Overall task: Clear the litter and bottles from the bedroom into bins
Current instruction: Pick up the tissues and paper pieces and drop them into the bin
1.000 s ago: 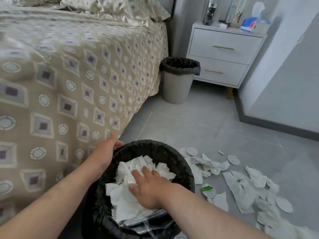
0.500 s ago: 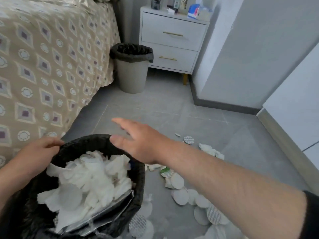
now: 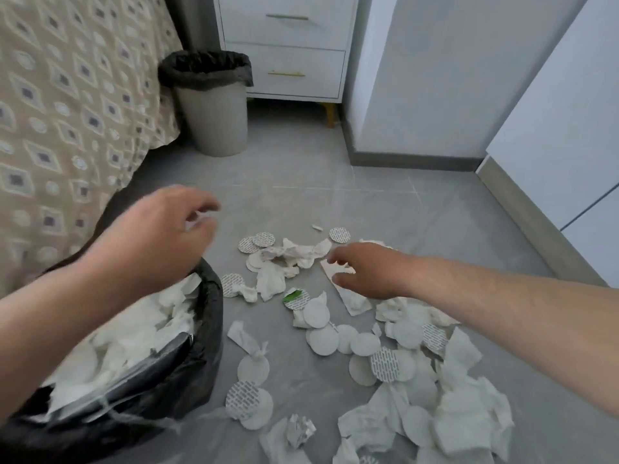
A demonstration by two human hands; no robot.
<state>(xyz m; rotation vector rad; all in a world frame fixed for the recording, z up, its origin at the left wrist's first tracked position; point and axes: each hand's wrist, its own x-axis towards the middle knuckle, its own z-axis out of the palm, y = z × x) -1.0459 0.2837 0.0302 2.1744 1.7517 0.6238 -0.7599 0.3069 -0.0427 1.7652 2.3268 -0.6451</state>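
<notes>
since the half-second before, our right hand (image 3: 365, 272) had swung off the near bin (image 3: 209, 296) and down toward the floor (image 3: 335, 202) at 3 o'clock of it, and our left hand (image 3: 157, 236) had left the rim and lifted above it. both hands were empty. the right had its fingers spread, the tips at or just over a torn paper strip (image 3: 355, 304), with contact too blurred to call. the left was loosely curled and gripped nothing. the litter (image 3: 338, 336), tissues and round pads, lay on the floor from 11 o'clock of the right hand round to 5 o'clock, its long run sloping to the lower right. we judged the right hand much the nearer. the near bin, already heaped white, sat at 9 o'clock of the pile, so the carry looked short. open floor lay at 12 o'clock. the bed (image 3: 67, 112) closed off 9 o'clock and the wardrobe base (image 3: 536, 209) 3 o'clock. a second bin (image 3: 211, 105) stood at 12 o'clock by the nightstand (image 3: 284, 45).
</notes>
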